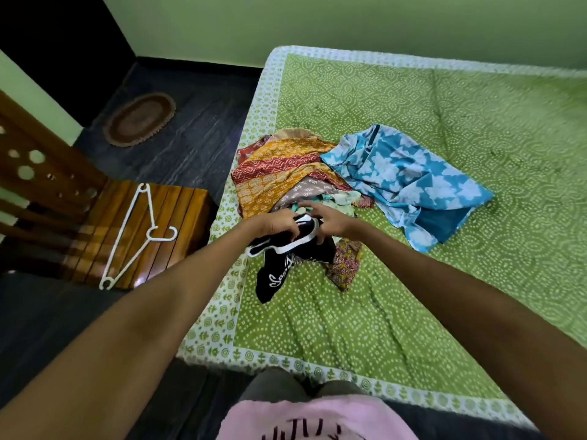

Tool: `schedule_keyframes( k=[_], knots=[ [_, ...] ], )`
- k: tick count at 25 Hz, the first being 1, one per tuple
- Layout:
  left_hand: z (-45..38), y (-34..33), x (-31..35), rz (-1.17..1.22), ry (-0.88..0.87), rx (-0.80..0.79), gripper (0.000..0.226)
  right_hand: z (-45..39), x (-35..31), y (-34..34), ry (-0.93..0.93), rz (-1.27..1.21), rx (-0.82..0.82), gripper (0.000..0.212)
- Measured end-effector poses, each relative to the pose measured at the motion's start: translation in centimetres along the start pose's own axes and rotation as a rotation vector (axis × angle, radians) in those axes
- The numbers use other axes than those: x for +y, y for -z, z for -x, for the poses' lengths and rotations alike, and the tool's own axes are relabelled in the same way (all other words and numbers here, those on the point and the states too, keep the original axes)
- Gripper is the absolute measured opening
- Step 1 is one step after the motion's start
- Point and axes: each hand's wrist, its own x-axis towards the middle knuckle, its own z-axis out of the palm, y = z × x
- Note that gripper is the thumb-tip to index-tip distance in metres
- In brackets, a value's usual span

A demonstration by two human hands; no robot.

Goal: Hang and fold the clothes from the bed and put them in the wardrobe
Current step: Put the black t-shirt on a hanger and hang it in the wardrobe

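Fingers of both hands are curled into the black garment (286, 249) with white trim, left hand (279, 222) and right hand (330, 222) close together, each grip closed on the cloth as it hangs just above the bed (444, 281). Behind lies the clothes pile (286, 173), blue printed garment (409, 182) alongside. White hanger (133, 233) rests on the wooden chair (178, 198).

- Both forearms are seen bare, with no sleeves reaching the left hand (279, 224) or the right hand (333, 224).
- A pale pink cotton top printed with dark lettering (317, 420) is worn.
- Grey-olive trousers (298, 387) are worn below it.
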Motion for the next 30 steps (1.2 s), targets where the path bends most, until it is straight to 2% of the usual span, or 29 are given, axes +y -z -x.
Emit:
schedule_keyframes(
  k=[1,3,4,6,9,13,15,17,19,20,21,23,25,28,30],
  knots=[
    [0.6,0.0,0.0,-0.061,-0.017,0.009,0.017,0.0,-0.2,-0.2,0.024,0.084,0.011,0.07],
    [1.6,-0.2,0.1,-0.165,-0.061,0.067,0.027,0.0,-0.3,-0.3,0.036,0.261,0.051,0.029],
    [2.2,-0.3,0.0,-0.178,-0.084,0.122,0.029,0.2,-0.3,-0.4,0.055,0.358,0.09,0.022],
    [2.5,0.0,-0.9,-0.151,-0.14,0.266,0.033,0.5,-0.6,0.0,0.126,0.509,0.175,0.032],
    [2.9,0.5,-2.4,-0.094,-0.194,0.426,0.036,1.6,-2.1,0.9,0.283,0.473,0.27,0.016],
    [3.3,1.0,-3.5,-0.245,-0.217,0.621,0.035,1.9,-4.2,2.1,0.354,0.415,0.474,0.022],
    [3.3,0.9,-4.1,-0.236,-0.199,0.729,0.029,1.9,-5.8,2.3,0.371,0.38,0.529,0.022],
    [3.4,0.3,-4.4,-0.235,-0.196,0.939,0.022,1.9,-7.5,2.5,0.385,0.344,0.542,0.024],
    [3.4,-0.9,-4.4,-0.359,-0.304,1.115,0.018,1.7,-8.9,2.8,0.398,0.328,0.546,0.025],
    [3.2,-1.6,-4.3,-0.404,-0.353,1.093,0.021,1.5,-9.5,2.9,0.404,0.326,0.556,0.024],
    [2.7,-2.3,-4.4,-0.409,-0.35,1.002,0.029,1.4,-10.0,3.1,0.406,0.321,0.57,0.025],
    [1.5,-3.3,-4.8,-0.333,-0.225,0.764,0.055,1.1,-10.7,3.6,0.381,0.299,0.592,0.025],
    [0.4,-3.5,-5.3,-0.346,-0.124,0.65,0.081,1.3,-11.1,4.2,0.327,0.206,0.582,0.023],
    [-0.7,-3.6,-5.3,-0.518,-0.061,0.724,0.105,2.4,-11.7,4.9,0.256,-0.141,0.518,0.031],
    [-1.1,-3.9,-5.1,-0.564,-0.02,0.794,0.097,3.1,-11.9,5.4,0.209,-0.403,0.466,0.023]
  ],
)
